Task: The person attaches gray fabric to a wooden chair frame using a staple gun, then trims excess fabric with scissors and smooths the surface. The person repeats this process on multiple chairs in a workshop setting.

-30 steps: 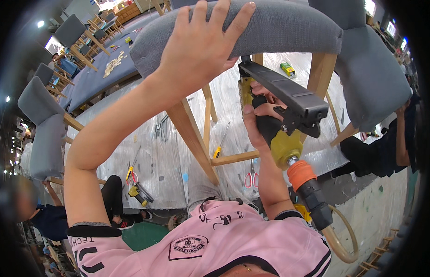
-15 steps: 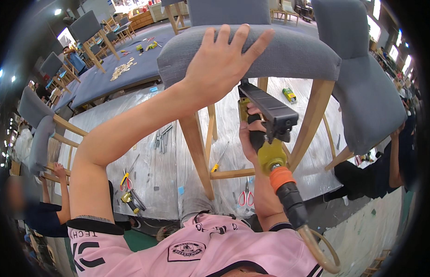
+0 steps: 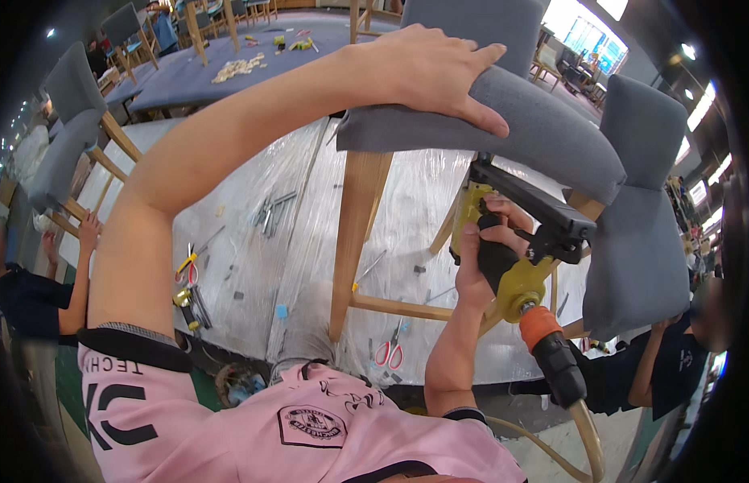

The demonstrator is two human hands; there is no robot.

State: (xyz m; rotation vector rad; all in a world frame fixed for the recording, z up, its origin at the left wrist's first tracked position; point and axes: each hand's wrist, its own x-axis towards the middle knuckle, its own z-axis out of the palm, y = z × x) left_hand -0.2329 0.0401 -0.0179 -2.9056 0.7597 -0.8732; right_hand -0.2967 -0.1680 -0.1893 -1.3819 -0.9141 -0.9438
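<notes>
A grey upholstered chair [image 3: 555, 121] with wooden legs stands before me. My left hand [image 3: 427, 71] lies over the top of its seat, palm down, fingers and thumb spread. Below the seat, my right hand [image 3: 473, 256] is wrapped round the handle of a yellow and black pneumatic staple gun [image 3: 515, 282]. The gun's nose is up at the underside of the seat's front edge. Whether the nose touches the fabric I cannot tell. An orange and black coupling [image 3: 551, 342] joins the gun to an air hose [image 3: 588, 439].
Red-handled scissors [image 3: 389, 354], another stapler-like yellow tool [image 3: 189, 310] and loose metal strips [image 3: 270, 216] lie on the plastic-covered table [image 3: 237, 258]. Other grey chairs stand left [image 3: 64, 161] and right [image 3: 641, 241], with a person's hands at each. A blue-grey padded table [image 3: 169, 88] is behind.
My left hand has turned and shifted right along the seat. The staple gun in my right hand has moved right under the seat's front edge. The view has swung too.
</notes>
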